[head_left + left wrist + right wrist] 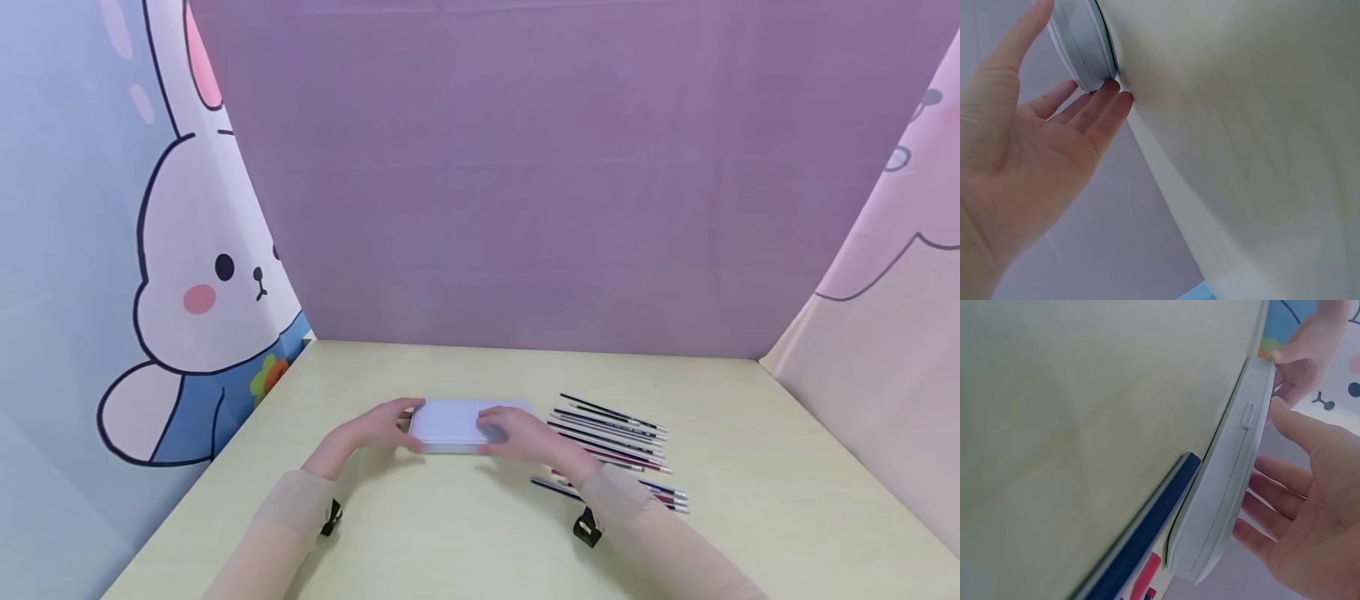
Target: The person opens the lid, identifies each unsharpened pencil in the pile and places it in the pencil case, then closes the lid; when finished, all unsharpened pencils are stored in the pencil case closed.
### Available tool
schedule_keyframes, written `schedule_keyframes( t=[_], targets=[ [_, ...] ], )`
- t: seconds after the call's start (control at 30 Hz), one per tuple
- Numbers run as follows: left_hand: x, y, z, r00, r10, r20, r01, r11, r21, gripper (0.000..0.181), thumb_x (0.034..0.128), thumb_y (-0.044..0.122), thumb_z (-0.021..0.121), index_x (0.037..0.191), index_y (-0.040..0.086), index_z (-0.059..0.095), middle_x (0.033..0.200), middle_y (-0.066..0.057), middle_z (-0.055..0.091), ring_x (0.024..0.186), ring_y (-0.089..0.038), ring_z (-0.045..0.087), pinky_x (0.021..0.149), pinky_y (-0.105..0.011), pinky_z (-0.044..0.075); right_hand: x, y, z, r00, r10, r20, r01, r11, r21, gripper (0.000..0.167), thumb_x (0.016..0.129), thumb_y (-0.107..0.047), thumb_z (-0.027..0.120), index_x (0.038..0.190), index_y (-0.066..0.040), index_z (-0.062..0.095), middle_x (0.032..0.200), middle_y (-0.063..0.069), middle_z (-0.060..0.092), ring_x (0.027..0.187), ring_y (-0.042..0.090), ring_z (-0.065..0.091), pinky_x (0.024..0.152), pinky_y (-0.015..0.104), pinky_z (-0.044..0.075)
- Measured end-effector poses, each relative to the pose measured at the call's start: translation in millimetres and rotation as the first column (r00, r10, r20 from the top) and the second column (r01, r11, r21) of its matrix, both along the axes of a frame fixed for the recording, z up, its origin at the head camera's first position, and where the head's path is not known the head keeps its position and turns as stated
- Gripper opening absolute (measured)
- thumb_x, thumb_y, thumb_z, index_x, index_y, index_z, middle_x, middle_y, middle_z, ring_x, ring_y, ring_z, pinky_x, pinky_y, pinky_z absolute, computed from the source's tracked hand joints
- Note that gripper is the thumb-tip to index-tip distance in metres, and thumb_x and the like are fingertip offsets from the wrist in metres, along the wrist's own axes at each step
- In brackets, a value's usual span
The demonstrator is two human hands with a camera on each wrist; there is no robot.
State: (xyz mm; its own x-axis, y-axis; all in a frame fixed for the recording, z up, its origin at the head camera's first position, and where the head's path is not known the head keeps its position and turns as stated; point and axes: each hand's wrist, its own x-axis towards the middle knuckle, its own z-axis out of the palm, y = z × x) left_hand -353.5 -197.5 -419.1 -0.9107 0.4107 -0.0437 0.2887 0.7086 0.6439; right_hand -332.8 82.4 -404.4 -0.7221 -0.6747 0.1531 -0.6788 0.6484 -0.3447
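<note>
So, far left, we had a rabbit looking on from the printed backdrop (180, 325), and then came the left hand (378, 425), well placed at the short left end of a closed white case (448, 427). That hand was grasping: we saw its thumb at the near corner and its fingers round at the far one, the end caught between them.

Next, centre stage, we had the case itself, flat on the pale table (420, 533), its long axis running left to right, straight from one hand toward the other. That was the line that mattered: the case lay to the right of the left palm and to the left of the right one, with neither hand clearly nearer, as both were at it. We picked out a small latch (1249, 416) on the near long side.

Then the right hand (521, 435), arched over the right part: fingers upon the lid, thumb by the near edge. Whether it gripped or merely rested, we could not tell.

Finally, farther right, we found loose pencils (609, 441) lying roughly side by side on a slant, some partly hidden beneath the right sleeve (637, 517).
</note>
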Motion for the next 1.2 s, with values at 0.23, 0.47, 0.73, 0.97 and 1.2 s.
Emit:
schedule_keyframes(
  t=[0.23, 0.47, 0.73, 0.97, 1.2],
  targets=[
    [-0.6, 2.6, 0.6, 1.0, 0.012, -0.018, -0.012, 1.0, 0.001, 0.089, 0.0704, 0.025, 0.082, 0.142, 0.0, 0.036, 0.143, -0.021, 0.04, 0.128, -0.038, 0.043, 0.108, -0.051, 0.033, 1.9, -2, 0.7, 0.997, 0.01, -0.081, -0.005, 0.998, 0.065, 0.052, 0.082, -0.03, 0.071, 0.124, -0.001, 0.059, 0.132, 0.013, 0.055, 0.124, 0.031, 0.049, 0.105, 0.043, 0.039],
    [1.3, 1.7, 4.4, 0.997, -0.002, -0.074, -0.002, 0.999, -0.05, 0.083, 0.0733, 0.027, 0.079, 0.14, -0.002, 0.039, 0.139, -0.021, 0.046, 0.122, -0.036, 0.049, 0.105, -0.05, 0.037, 2.1, -3, 2.5, 0.993, 0.018, -0.115, -0.012, 0.999, 0.051, 0.046, 0.084, -0.027, 0.069, 0.123, -0.003, 0.06, 0.13, 0.012, 0.056, 0.123, 0.03, 0.05, 0.104, 0.043, 0.04],
    [2.6, -3.5, 5.8, 0.998, -0.045, -0.033, 0.045, 0.999, -0.006, 0.073, 0.0823, 0.033, 0.069, 0.139, -0.003, 0.04, 0.133, -0.02, 0.051, 0.117, -0.031, 0.053, 0.099, -0.046, 0.044, 0.9, -2, 6.8, 0.996, 0.007, -0.085, -0.008, 1.0, -0.005, 0.044, 0.087, -0.028, 0.066, 0.125, -0.005, 0.06, 0.129, 0.011, 0.058, 0.121, 0.028, 0.053, 0.103, 0.043, 0.041],
    [-0.9, -7.5, 5.8, 0.997, -0.07, -0.027, 0.07, 0.997, -0.018, 0.07, 0.0867, 0.04, 0.062, 0.139, -0.001, 0.041, 0.135, -0.019, 0.051, 0.118, -0.029, 0.053, 0.099, -0.044, 0.043, 0.5, -1, 10.5, 0.996, -0.012, -0.083, 0.009, 0.999, -0.034, 0.043, 0.088, -0.029, 0.066, 0.123, -0.005, 0.061, 0.123, 0.01, 0.063, 0.115, 0.026, 0.058, 0.098, 0.04, 0.046],
    [-3.0, -12.3, 5.1, 0.997, -0.08, -0.023, 0.08, 0.996, -0.025, 0.067, 0.0899, 0.044, 0.057, 0.139, 0.001, 0.043, 0.135, -0.017, 0.051, 0.119, -0.03, 0.053, 0.1, -0.046, 0.042, -0.3, -1, 10.9, 0.992, -0.029, -0.124, 0.021, 0.998, -0.064, 0.039, 0.089, -0.032, 0.064, 0.118, -0.007, 0.065, 0.114, 0.008, 0.067, 0.107, 0.022, 0.062, 0.092, 0.038, 0.05]
  ],
)
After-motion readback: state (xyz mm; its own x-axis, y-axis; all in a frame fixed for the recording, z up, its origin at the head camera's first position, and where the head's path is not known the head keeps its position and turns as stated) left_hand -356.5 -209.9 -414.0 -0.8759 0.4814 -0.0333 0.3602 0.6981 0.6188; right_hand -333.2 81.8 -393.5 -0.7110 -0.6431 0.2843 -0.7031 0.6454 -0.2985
